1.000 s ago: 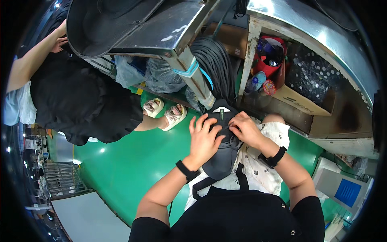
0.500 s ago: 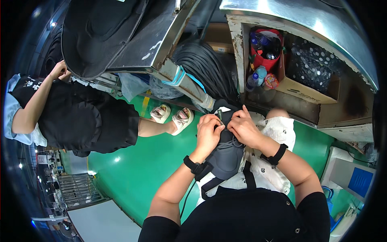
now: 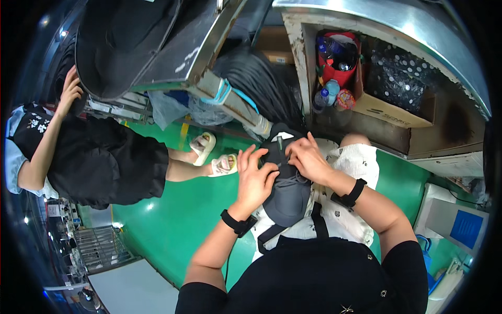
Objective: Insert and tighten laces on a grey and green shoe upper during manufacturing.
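Note:
A dark grey shoe with dark laces rests on my lap, its opening pointing away from me. Inside the collar shows a white patch with a small green label. My left hand is at the shoe's left side, fingers apart and curved, its thumb reaching toward the upper lacing. On the other side, my right hand has thumb and fingers pinched at the top of the lacing, seemingly on a shoelace; the lace between the fingertips is mostly hidden.
A metal-edged bench with bundled black cords below stands ahead. Right of it, a cabinet shelf holds a cardboard box, a red bag and bottles. A co-worker in a black apron stands at left.
My left hand has moved left off the lacing and its fingers have spread. The right hand stays at the shoe's top. The co-worker's hand has risen toward the bench.

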A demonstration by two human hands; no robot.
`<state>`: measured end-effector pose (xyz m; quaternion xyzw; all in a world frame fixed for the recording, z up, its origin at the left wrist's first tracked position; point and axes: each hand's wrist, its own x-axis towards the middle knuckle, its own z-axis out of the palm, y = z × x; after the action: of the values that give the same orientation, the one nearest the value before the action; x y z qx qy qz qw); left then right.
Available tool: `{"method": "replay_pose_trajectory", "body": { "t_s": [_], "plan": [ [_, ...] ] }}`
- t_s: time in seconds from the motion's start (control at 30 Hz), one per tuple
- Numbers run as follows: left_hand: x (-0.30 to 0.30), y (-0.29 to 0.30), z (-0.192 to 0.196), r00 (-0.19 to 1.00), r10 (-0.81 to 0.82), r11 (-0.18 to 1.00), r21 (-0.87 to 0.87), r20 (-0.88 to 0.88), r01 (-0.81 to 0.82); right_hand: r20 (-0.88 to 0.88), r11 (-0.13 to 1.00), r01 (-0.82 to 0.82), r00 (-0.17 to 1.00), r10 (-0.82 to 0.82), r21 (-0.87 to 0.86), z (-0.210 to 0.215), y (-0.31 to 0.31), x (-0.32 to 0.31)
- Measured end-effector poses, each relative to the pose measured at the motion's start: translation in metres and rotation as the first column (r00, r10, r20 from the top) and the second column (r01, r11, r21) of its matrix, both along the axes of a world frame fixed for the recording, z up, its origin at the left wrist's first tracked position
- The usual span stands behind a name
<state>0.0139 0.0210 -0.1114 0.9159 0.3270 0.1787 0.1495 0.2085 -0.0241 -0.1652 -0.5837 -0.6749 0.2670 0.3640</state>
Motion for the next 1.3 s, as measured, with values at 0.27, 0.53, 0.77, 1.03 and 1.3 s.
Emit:
{"method": "replay_pose_trajectory", "body": {
  "t_s": [0.27,0.53,0.77,1.03,1.3],
  "plan": [
    [0.001,-0.012,-0.007,0.966,0.245,0.965,0.114,-0.08,-0.235,0.078,0.992,0.118,0.99,-0.115,-0.034,0.003,0.003,-0.025],
    [0.01,-0.018,-0.025,0.956,0.289,0.957,-0.009,0.048,-0.288,0.022,0.935,0.258,0.962,-0.271,0.242,-0.01,-0.017,-0.034],
    [0.027,-0.014,-0.014,0.967,0.246,0.969,-0.018,0.064,-0.245,-0.003,0.91,0.272,0.958,-0.285,0.312,-0.001,-0.016,-0.019],
    [-0.029,-0.014,-0.061,0.951,0.154,0.947,0.234,0.267,-0.219,0.164,0.945,0.146,0.966,-0.2,0.293,-0.006,-0.025,-0.06],
    [0.012,-0.013,-0.014,0.463,0.606,0.162,-0.671,0.646,0.724,-0.524,0.947,0.319,0.812,-0.258,0.028,0.054,-0.061,0.039]
  ]
}}
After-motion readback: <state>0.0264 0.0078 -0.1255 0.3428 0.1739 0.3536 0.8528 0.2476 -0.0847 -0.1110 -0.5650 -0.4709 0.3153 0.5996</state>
